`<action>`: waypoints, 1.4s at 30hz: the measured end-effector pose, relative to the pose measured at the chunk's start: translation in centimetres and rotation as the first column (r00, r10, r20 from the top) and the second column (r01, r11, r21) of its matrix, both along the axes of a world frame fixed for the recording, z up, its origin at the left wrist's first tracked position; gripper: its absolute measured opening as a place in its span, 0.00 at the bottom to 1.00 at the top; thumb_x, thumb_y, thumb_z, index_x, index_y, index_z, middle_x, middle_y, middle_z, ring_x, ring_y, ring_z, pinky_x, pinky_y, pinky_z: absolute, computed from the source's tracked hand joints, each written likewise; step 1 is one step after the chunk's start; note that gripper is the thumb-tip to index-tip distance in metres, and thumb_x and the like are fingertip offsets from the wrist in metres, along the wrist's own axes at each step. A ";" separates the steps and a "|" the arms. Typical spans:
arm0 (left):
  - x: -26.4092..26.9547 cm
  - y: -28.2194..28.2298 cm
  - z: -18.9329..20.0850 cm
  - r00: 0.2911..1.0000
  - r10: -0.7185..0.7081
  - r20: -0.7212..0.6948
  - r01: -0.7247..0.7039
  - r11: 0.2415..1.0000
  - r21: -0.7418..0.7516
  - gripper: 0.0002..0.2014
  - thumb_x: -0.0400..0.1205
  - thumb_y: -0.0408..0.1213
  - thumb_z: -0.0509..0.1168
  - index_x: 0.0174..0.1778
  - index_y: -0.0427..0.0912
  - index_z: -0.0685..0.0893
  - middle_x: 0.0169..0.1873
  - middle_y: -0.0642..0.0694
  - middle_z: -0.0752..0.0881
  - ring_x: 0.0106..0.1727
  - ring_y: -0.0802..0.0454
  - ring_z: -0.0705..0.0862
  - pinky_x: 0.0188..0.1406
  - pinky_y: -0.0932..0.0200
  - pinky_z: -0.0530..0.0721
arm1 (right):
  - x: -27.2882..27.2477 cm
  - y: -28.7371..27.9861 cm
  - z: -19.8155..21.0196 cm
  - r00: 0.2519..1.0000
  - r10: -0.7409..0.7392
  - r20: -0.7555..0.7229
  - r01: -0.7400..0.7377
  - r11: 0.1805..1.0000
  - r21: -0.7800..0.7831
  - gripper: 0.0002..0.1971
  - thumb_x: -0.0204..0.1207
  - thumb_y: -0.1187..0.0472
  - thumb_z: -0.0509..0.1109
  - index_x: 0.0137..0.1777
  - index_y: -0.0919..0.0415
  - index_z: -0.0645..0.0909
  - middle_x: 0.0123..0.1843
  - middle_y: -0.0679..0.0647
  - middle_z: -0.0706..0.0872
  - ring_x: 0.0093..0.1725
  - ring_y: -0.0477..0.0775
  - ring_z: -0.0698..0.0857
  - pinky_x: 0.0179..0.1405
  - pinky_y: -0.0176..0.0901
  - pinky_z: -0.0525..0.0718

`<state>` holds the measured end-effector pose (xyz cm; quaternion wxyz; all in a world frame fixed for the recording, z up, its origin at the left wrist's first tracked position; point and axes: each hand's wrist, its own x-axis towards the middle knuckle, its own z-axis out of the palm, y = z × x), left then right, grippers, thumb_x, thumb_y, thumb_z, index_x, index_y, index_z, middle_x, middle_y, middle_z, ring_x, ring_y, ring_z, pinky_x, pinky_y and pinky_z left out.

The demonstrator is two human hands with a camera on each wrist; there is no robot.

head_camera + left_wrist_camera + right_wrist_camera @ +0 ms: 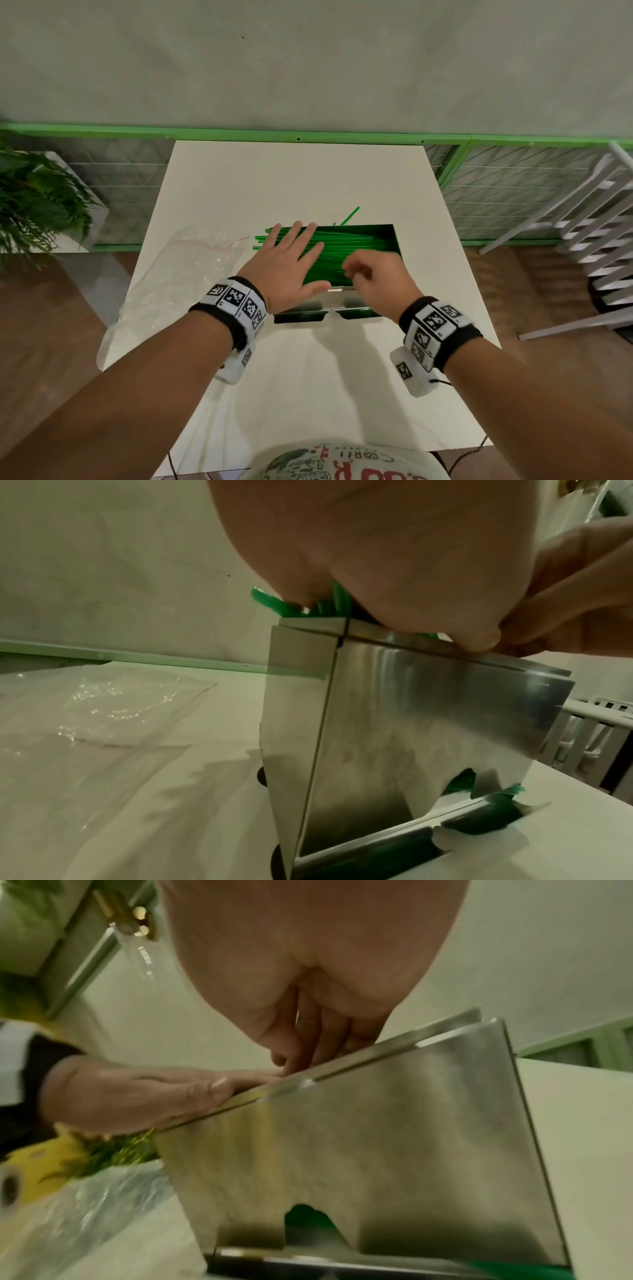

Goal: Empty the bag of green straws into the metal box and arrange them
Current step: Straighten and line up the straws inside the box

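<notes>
left hand (pixel 286 262) spread flat on straws (pixel 356 241) in box (pixel 428 723), frame centre, likely levelling them. right hand (pixel 378 279) curled at near rim; whether it pinches a straw, cannot tell. one straw (pixel 350 216) pokes over far edge. bag (pixel 191 263) empty, centre left.

White table (pixel 212 178) against pale wall (pixel 308 61); wooden floor (pixel 41 325); fern (pixel 34 202) at left.

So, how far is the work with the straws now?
Emptying looks done: the plastic bag lies flat on the table, and the green straws fill the metal box. Arranging is in hand: the left hand lies flat on the straws, and the right hand curls its fingers among them. Left: one stray straw sticks out at the back, and some ends overhang the left side.
</notes>
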<state>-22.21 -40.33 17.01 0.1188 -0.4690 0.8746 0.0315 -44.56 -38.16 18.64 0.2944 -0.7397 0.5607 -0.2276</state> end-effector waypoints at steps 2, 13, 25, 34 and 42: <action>0.0 0.0 0.0 1.000 0.000 -0.007 0.000 1.000 -0.003 0.43 0.85 0.72 0.29 0.92 0.48 0.47 0.91 0.40 0.38 0.92 0.39 0.38 0.89 0.32 0.41 | 0.2 0.8 0.2 0.983 0.135 -0.127 -0.127 0.989 0.071 0.11 0.71 0.69 0.67 0.47 0.55 0.88 0.39 0.47 0.89 0.38 0.48 0.84 0.39 0.41 0.83; 1.1 -0.7 -0.8 0.976 0.002 -0.217 -0.014 0.998 -0.058 0.26 0.92 0.45 0.53 0.89 0.47 0.66 0.92 0.44 0.53 0.92 0.41 0.52 0.91 0.38 0.49 | 4.3 0.1 1.2 0.854 0.362 -0.373 -0.239 0.911 0.337 0.10 0.69 0.62 0.68 0.30 0.55 0.71 0.29 0.53 0.77 0.30 0.57 0.76 0.29 0.43 0.75; 1.1 -0.7 -1.1 0.962 0.007 -0.273 -0.026 0.997 -0.068 0.28 0.90 0.37 0.56 0.89 0.46 0.66 0.92 0.44 0.53 0.92 0.41 0.52 0.91 0.39 0.47 | 6.5 0.1 1.9 0.781 0.372 -0.501 -0.180 0.903 0.390 0.11 0.72 0.55 0.69 0.33 0.57 0.71 0.33 0.53 0.79 0.31 0.55 0.78 0.30 0.42 0.76; 1.2 -0.6 -1.6 0.965 0.007 -0.261 -0.043 0.990 -0.132 0.31 0.91 0.56 0.44 0.87 0.44 0.68 0.90 0.43 0.62 0.90 0.40 0.60 0.89 0.37 0.56 | 5.6 1.9 0.3 0.752 0.180 -0.634 -0.107 0.983 0.152 0.22 0.74 0.50 0.66 0.64 0.61 0.76 0.59 0.57 0.84 0.58 0.62 0.83 0.54 0.54 0.79; 1.3 -0.7 -1.9 0.959 -0.004 -0.283 -0.046 0.984 -0.170 0.29 0.89 0.48 0.49 0.86 0.41 0.70 0.87 0.41 0.67 0.87 0.39 0.65 0.88 0.36 0.60 | 6.2 0.7 -0.6 0.734 0.235 -0.638 -0.097 0.965 0.243 0.40 0.73 0.47 0.68 0.83 0.58 0.60 0.73 0.60 0.74 0.70 0.64 0.77 0.65 0.59 0.81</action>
